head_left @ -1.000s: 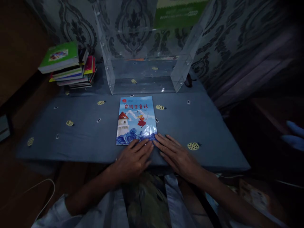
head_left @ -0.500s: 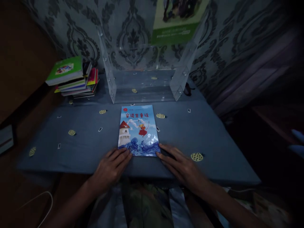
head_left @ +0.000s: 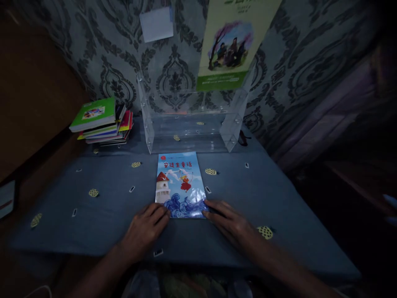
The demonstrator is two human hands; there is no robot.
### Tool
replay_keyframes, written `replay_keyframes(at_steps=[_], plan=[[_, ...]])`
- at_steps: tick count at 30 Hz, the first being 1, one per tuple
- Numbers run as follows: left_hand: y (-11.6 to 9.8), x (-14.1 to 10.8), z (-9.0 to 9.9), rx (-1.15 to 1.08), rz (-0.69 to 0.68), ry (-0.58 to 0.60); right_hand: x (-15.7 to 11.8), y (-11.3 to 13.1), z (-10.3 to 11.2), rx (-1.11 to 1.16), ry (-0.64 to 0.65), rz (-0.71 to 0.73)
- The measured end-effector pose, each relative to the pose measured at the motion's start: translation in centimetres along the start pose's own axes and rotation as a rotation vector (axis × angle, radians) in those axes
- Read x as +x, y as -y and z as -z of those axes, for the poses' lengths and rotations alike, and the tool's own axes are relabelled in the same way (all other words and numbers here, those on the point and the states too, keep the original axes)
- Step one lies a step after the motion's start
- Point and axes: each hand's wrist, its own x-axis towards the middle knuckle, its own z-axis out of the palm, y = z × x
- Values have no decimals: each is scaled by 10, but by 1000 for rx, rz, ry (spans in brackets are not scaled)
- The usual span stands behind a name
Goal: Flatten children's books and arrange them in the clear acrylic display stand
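Observation:
A blue picture-covered storybook (head_left: 180,186) lies flat on the blue tablecloth, its cover showing red Chinese characters, a red-roofed white tower, a figure in red and dark blue waves. At its lower left corner, my left hand (head_left: 145,225) grips the book with fingers close together. My right hand (head_left: 232,221) grips the lower right corner, fingertips and thumb at the edge; the undersides of both hands are hidden.
Behind the book stands a clear acrylic rack (head_left: 186,142), with a green-and-cream book (head_left: 231,45) at its top right. A stack of books (head_left: 102,122) sits at the back left. Dark glasses (head_left: 244,138) lie beside the rack. The tablecloth (head_left: 102,223) has pineapple prints.
The view has tilted upward, so the table things appear lower and more of the cream book and a white card on the wall show. Both hands stay at the storybook's lower corners.

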Motion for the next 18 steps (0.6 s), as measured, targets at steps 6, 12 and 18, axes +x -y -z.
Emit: replay_keyframes(at_steps=[6, 12, 18], plan=[[9, 5, -7, 14, -16, -27, 10, -3, 1, -4, -38, 17], [14, 12, -4, -54, 14, 8, 15, -8, 4, 9, -44, 47], [37, 30, -1, -267, 112, 44, 28, -16, 6, 33, -40, 86]])
